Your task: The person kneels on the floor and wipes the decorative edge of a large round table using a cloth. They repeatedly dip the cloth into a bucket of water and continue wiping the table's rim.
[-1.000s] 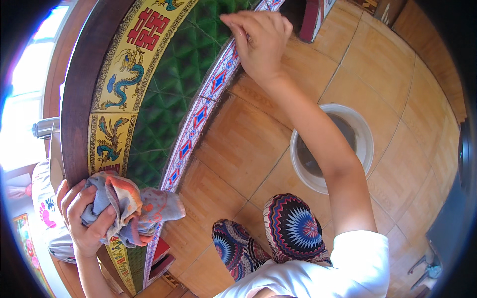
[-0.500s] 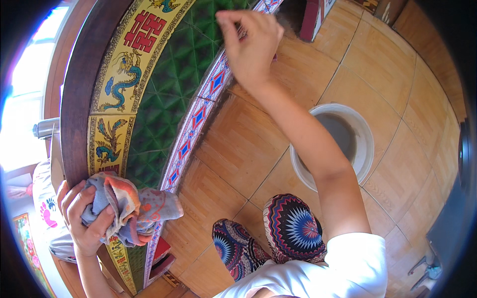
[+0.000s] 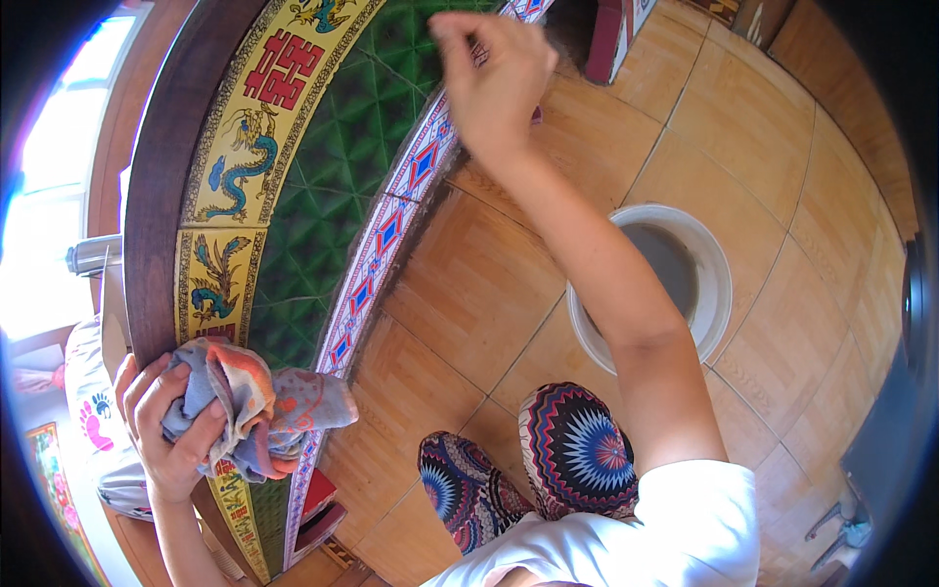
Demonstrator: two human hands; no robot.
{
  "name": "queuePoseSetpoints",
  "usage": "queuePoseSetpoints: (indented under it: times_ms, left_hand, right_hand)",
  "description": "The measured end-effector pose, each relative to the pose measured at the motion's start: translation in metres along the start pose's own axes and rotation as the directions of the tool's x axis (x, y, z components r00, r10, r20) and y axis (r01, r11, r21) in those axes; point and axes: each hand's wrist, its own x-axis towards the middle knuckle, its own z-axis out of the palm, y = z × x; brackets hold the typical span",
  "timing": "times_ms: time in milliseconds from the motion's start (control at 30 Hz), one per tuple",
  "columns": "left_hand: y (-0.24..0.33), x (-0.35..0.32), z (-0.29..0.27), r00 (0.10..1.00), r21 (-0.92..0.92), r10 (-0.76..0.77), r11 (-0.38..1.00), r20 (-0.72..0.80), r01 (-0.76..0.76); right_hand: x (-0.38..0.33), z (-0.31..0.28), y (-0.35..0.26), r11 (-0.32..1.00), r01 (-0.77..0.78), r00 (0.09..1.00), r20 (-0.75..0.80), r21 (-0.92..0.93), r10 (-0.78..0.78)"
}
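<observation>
My left hand [image 3: 161, 426] grips a bunched grey cloth [image 3: 230, 401] with orange patterns. It rests by the dark wooden rim [image 3: 161, 166] of a long tiled bed edge, with the cloth hanging over the tiles. My right hand [image 3: 499, 83] is raised in front of the green tiles [image 3: 342, 147] and the bordered strip [image 3: 391, 230] at the far end. Its fingers curl in toward the thumb as in a pinch; anything tiny between the fingertips cannot be made out. Yellow tiles [image 3: 230, 161] with dragon and phoenix pictures run along below the rim.
A white bucket [image 3: 722, 284] of greyish water stands on the tan tiled floor [image 3: 509, 274], partly behind my right forearm. My legs in patterned trousers [image 3: 577, 450] are below. A dark red box-like object [image 3: 606, 44] is at the far end; a window glows at left.
My right hand has shifted very slightly at the far end, its fingers still drawn together. The left hand keeps the cloth in the same place.
</observation>
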Motion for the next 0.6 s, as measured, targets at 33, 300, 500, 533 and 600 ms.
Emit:
queuePoseSetpoints:
  times_ms: [33,300,500,533,600]
  left_hand:
    - [0.0,-0.002,0.0,1.0,0.005,-0.001,1.0,0.006,0.001]
    - [0.001,0.005,0.001,0.999,-0.018,0.039,0.999,-0.009,-0.04]
    - [0.003,0.009,-0.001,0.999,-0.006,0.045,0.999,0.002,-0.045]
    - [0.003,0.009,-0.001,0.999,-0.004,0.039,0.999,0.001,-0.039]
    - [0.003,0.009,-0.001,0.999,-0.001,0.049,0.999,0.006,-0.049]
  right_hand:
    - [-0.011,-0.004,-0.012,0.999,0.031,0.999,0.032,0.028,-0.032]
    - [-0.018,-0.002,-0.012,0.999,0.037,0.999,-0.001,0.032,-0.037]
    - [0.006,0.004,-0.007,0.999,0.045,0.999,-0.016,-0.026,-0.045]
    - [-0.004,0.003,-0.006,0.997,0.074,0.997,-0.001,-0.001,-0.074]
    - [-0.023,-0.004,-0.009,0.99,0.132,0.991,0.027,0.053,-0.134]
